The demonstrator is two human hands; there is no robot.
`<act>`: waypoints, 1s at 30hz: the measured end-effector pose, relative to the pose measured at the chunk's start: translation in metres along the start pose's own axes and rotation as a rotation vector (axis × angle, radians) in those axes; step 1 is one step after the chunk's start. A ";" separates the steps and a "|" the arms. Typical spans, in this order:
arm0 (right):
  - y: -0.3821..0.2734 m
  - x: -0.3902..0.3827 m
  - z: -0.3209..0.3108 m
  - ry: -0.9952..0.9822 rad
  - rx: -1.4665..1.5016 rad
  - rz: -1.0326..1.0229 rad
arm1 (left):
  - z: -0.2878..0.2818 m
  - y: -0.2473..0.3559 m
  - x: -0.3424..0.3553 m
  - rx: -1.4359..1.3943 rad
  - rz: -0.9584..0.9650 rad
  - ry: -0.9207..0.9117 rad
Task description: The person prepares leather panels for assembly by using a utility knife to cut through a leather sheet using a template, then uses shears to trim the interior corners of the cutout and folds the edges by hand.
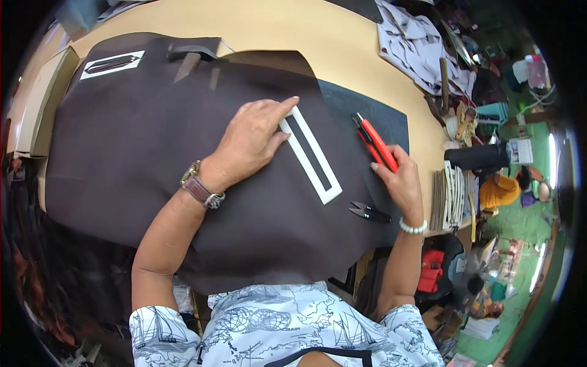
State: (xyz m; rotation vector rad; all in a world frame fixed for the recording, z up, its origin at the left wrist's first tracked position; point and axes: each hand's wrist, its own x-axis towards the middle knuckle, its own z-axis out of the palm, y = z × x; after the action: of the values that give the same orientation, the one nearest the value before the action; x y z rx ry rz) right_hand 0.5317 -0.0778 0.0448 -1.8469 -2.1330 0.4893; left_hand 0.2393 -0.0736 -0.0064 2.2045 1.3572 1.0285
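Observation:
A large dark brown sheet, leather by its look [140,147], covers most of the table in front of me. My left hand [252,137] pinches the far end of a white rectangular frame template [306,156], which has a long slot down its middle and slants across the sheet. A red utility knife [376,142] is gripped in my right hand [402,183], over the dark cutting mat [373,110]. Its tip points away from me, apart from the template. Black thread snips [369,211] lie between the template's near end and my right wrist.
A hammer [189,58] and a white card with dark strips [112,64] rest on the sheet's far left. A cardboard box [46,104] stands at the left edge. Grey-white cloth pieces [422,49] and a stack of card pieces [451,196] occupy the right side.

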 end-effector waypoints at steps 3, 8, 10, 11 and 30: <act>-0.032 -0.012 0.013 0.002 0.252 -0.062 | 0.004 -0.003 -0.001 -0.001 -0.024 -0.009; -0.079 -0.020 0.044 0.041 0.334 -0.315 | 0.003 -0.005 -0.003 -0.021 -0.042 -0.010; -0.081 -0.023 0.050 0.010 0.313 -0.284 | 0.004 -0.005 -0.003 -0.017 -0.039 -0.007; -0.080 -0.024 0.053 0.040 0.308 -0.278 | 0.005 -0.004 -0.003 -0.017 -0.033 -0.011; -0.080 -0.023 0.056 0.089 0.276 -0.288 | 0.005 -0.005 -0.004 -0.012 -0.052 -0.015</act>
State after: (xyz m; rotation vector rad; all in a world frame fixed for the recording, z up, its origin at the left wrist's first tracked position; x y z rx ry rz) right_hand 0.4398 -0.1148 0.0287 -1.3637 -2.1027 0.5863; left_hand 0.2392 -0.0739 -0.0144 2.1522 1.3910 0.9973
